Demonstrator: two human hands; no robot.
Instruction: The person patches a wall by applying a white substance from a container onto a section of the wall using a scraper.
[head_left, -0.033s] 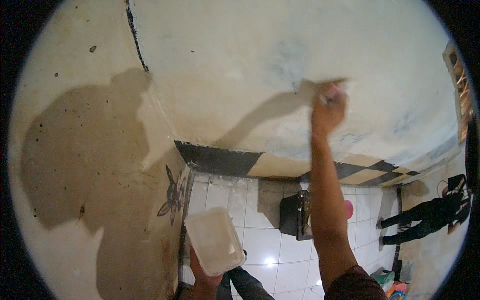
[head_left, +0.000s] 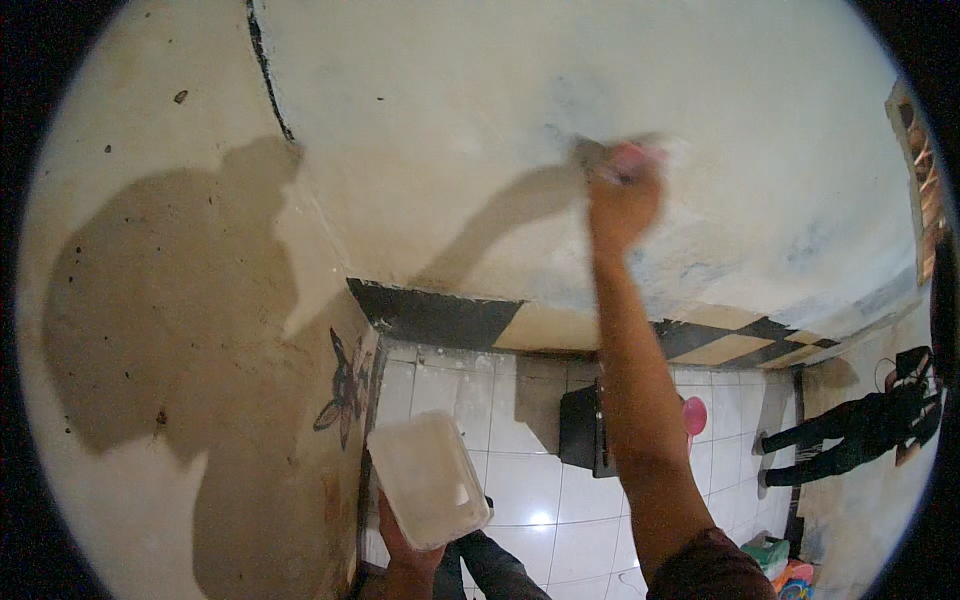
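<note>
My left hand [head_left: 405, 535] grips a rectangular whitish plastic tub [head_left: 420, 470] from beneath, low in the view; pale material lines its inside. My right hand [head_left: 625, 200] is raised against the pale wall [head_left: 740, 110], closed on a blurred pink tool [head_left: 640, 155] whose exact kind I cannot make out. Faint bluish patches mark the wall around it, and my arm casts a shadow to the left.
Below are a checkered wall band [head_left: 430, 320], white tiles [head_left: 530, 490], a black box-like object [head_left: 580, 430] and a pink round object [head_left: 695, 415]. A person in dark clothes [head_left: 860, 420] stands at right, near colourful items [head_left: 770, 560]. A side wall [head_left: 130, 330] borders the left.
My right hand and the pink tool have moved left and slightly upward along the wall, with motion blur. My left hand and the tub have barely moved.
</note>
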